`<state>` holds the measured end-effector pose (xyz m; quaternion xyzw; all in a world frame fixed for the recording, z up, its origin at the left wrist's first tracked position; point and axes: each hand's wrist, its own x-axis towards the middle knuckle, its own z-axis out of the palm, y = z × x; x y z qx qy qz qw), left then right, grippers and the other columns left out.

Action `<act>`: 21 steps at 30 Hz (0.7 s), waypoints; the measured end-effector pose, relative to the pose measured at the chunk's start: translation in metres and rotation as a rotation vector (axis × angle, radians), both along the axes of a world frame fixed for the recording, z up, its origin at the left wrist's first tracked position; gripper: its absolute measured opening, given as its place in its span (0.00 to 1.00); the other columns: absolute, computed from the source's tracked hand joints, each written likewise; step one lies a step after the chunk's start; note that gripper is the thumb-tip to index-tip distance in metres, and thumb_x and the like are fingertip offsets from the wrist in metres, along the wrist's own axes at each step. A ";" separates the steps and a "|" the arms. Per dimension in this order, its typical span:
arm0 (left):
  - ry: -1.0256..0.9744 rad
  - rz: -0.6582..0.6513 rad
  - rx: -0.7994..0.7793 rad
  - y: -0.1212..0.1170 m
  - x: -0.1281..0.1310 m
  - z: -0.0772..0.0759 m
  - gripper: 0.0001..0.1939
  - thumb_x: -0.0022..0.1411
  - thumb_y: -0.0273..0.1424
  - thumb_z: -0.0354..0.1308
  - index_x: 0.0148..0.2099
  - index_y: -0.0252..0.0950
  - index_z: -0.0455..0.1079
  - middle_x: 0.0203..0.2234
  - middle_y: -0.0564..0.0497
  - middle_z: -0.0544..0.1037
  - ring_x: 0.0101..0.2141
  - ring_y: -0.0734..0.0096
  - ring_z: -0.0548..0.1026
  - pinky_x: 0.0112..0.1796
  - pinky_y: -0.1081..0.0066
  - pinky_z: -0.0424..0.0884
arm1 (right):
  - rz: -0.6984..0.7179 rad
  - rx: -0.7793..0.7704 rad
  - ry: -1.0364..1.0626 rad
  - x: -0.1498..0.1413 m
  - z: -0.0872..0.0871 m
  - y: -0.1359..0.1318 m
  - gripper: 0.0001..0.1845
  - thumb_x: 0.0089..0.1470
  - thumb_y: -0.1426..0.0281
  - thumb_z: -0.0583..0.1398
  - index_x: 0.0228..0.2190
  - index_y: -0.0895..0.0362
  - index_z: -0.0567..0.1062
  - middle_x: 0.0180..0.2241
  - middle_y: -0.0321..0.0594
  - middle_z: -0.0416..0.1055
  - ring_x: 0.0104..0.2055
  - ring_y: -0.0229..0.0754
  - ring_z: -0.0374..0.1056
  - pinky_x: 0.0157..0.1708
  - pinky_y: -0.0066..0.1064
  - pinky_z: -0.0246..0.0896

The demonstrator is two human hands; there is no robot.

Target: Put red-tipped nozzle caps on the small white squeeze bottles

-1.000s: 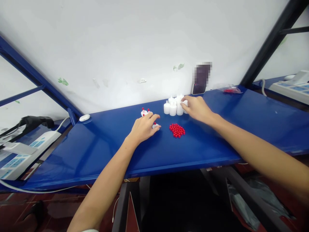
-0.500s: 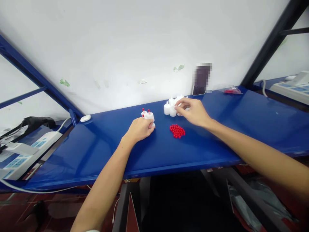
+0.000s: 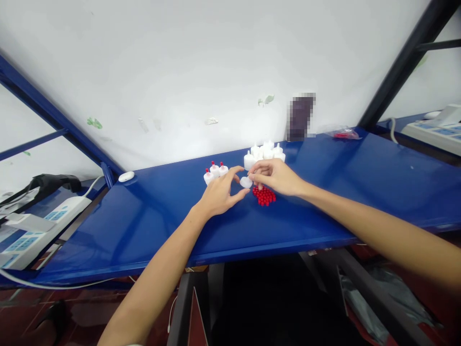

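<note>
Between my two hands is a small white dropper bottle [image 3: 246,182], tipped on its side with its base toward my left hand. My right hand [image 3: 275,175] pinches its other end, and those fingers hide the tip. My left hand [image 3: 223,192] is open around the base, thumb and fingers apart. Just beyond the left hand stand several white bottles with red caps [image 3: 214,170]. A cluster of uncapped white bottles [image 3: 266,152] stands behind my right hand. Below the right fingers lies a pile of small red caps [image 3: 264,197].
On the blue table [image 3: 151,216], a white oval case [image 3: 126,176] sits at the left. A dark, pixelated device [image 3: 300,117] leans against the wall. At the back right lies a clear bag with red contents [image 3: 344,133]. White power strips [image 3: 32,235] flank the table.
My right hand has brought a bottle from the cluster toward the left and nearer to me. My left hand has left the capped bottles, moved right and opened.
</note>
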<state>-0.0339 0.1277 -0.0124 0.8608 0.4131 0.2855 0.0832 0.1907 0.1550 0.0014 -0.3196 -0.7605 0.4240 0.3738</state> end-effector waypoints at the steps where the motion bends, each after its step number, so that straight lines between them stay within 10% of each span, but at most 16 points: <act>1: -0.018 -0.023 -0.011 0.000 0.001 -0.001 0.26 0.68 0.43 0.57 0.63 0.40 0.60 0.43 0.49 0.80 0.25 0.75 0.73 0.31 0.70 0.68 | 0.010 0.024 -0.007 -0.001 -0.001 -0.001 0.15 0.56 0.57 0.65 0.35 0.57 0.78 0.24 0.37 0.76 0.25 0.39 0.72 0.30 0.34 0.68; 6: -0.057 0.016 0.086 0.005 0.001 -0.005 0.16 0.67 0.38 0.58 0.53 0.35 0.71 0.37 0.49 0.80 0.28 0.71 0.75 0.34 0.69 0.70 | -0.090 0.285 -0.179 0.003 -0.002 0.004 0.13 0.58 0.59 0.63 0.35 0.57 0.81 0.30 0.38 0.73 0.28 0.38 0.66 0.31 0.33 0.61; 12: -0.016 0.084 0.178 0.004 -0.001 -0.003 0.13 0.68 0.37 0.56 0.47 0.34 0.73 0.34 0.48 0.80 0.33 0.67 0.76 0.36 0.68 0.69 | 0.031 0.262 -0.556 0.012 -0.001 0.007 0.09 0.56 0.66 0.62 0.35 0.57 0.80 0.19 0.30 0.64 0.22 0.35 0.59 0.26 0.31 0.52; 21: 0.036 0.020 0.145 0.004 -0.001 -0.002 0.12 0.68 0.37 0.55 0.45 0.35 0.73 0.34 0.49 0.81 0.31 0.67 0.76 0.34 0.68 0.68 | 0.058 0.344 -0.564 0.010 -0.007 0.011 0.07 0.54 0.70 0.60 0.31 0.55 0.80 0.22 0.32 0.65 0.24 0.36 0.59 0.26 0.30 0.50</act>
